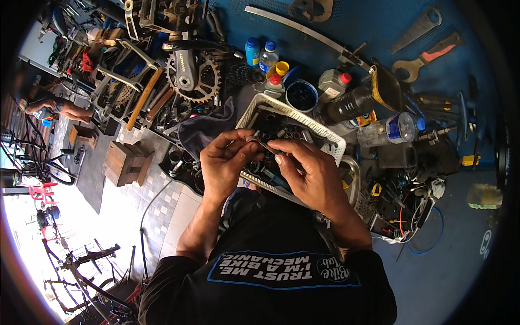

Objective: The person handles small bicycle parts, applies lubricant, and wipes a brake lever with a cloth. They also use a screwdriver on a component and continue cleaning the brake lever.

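Over the white plastic basket (303,120), my left hand (221,165) is closed, pinching a small round metal part with a red band (252,139) between thumb and fingers. Close beside it, my right hand (316,176) is closed too. Its thumb and forefinger grip a thin dark tool (266,147) whose tip reaches toward the round part. The tool's exact kind cannot be made out. Loose metal pieces, among them short cylinders and rings, lie in the basket below, partly hidden by both hands.
A dark cloth (208,127) and a chainring with crank (187,73) are left of the basket. Bottles, including a clear one (387,130), and a blue tub (301,95) stand beyond and to its right. A wooden stool (127,163) is on the floor; another person (57,105) is at far left.
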The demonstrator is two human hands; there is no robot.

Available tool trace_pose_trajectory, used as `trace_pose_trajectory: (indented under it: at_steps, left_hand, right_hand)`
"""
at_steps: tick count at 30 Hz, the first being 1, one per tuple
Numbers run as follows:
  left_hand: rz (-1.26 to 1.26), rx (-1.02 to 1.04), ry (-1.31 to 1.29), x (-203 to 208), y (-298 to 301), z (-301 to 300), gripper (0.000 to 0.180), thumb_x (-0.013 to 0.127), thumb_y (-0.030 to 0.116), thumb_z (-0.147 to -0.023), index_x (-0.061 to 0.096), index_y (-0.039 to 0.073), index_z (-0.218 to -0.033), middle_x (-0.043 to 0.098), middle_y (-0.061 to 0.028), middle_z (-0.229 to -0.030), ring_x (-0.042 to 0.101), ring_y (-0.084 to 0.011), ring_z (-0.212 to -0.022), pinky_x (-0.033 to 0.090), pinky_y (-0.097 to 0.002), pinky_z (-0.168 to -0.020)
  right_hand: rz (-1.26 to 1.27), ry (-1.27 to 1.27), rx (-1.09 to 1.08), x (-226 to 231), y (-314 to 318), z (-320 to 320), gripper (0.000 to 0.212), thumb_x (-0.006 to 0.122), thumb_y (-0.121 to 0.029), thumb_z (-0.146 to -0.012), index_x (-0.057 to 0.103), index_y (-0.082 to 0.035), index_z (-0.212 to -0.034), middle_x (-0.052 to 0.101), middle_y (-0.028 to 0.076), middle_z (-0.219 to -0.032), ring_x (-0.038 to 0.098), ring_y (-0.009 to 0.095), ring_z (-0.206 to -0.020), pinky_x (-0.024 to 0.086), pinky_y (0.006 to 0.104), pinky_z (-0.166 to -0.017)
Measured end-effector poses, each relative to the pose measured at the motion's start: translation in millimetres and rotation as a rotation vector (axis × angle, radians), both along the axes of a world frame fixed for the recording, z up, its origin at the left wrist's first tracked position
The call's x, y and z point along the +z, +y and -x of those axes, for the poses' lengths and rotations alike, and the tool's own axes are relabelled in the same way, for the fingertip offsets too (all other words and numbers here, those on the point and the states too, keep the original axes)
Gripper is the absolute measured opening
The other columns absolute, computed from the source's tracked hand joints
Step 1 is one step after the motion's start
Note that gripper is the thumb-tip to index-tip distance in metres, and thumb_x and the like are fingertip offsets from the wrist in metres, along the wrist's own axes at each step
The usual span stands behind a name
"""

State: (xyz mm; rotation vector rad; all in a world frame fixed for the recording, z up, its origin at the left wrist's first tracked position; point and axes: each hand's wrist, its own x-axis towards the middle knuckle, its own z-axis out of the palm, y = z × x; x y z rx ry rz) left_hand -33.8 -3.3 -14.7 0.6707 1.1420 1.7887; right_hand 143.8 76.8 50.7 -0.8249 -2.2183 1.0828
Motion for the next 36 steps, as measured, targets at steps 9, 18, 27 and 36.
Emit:
trace_pose_trajectory:
  at_steps: [9,18,27,36]
  left_hand:
    - [0.058,-0.003,0.103,9.3,-4.4,0.0,0.025,0.070,-0.008,-0.094,0.066,-0.010,-0.118,0.075,-0.0184,-0.104,0.075,-0.0225,-0.094,0.067,-0.0348,-0.083]
    - [0.044,0.033,0.205,8.2,-6.8,-2.4,0.023,0.070,-0.012,-0.092,0.067,-0.011,-0.115,0.075,-0.0188,-0.105,0.075,-0.0225,-0.094,0.066,-0.0351,-0.085]
    - [-0.011,0.067,0.154,1.0,-6.6,-4.9,0.019,0.070,-0.011,-0.093,0.068,-0.011,-0.112,0.074,-0.0164,-0.105,0.075,-0.0223,-0.095,0.065,-0.0332,-0.087]
    - [0.003,0.075,0.140,1.9,-5.3,-3.4,0.017,0.071,-0.010,-0.092,0.070,-0.009,-0.109,0.074,-0.0144,-0.102,0.075,-0.0213,-0.090,0.065,-0.0321,-0.084]
  right_hand:
    - [-0.051,-0.091,-0.003,2.2,-2.0,1.9,0.025,0.067,-0.008,-0.099,0.072,-0.009,-0.124,0.075,0.011,-0.104,0.074,0.022,-0.081,0.058,0.0311,-0.063]
    - [-0.071,-0.110,0.018,0.0,0.6,3.2,0.024,0.067,-0.007,-0.099,0.072,-0.008,-0.122,0.074,0.012,-0.102,0.072,0.021,-0.074,0.056,0.0320,-0.063]
    - [-0.080,-0.082,0.004,-1.6,-2.3,7.1,0.023,0.067,-0.006,-0.099,0.072,-0.007,-0.121,0.074,0.012,-0.099,0.073,0.022,-0.078,0.056,0.0316,-0.065]
    - [-0.148,-0.054,-0.044,-12.4,-12.2,9.9,0.029,0.071,-0.001,-0.095,0.071,-0.008,-0.124,0.069,0.011,-0.093,0.071,0.021,-0.076,0.055,0.0318,-0.064]
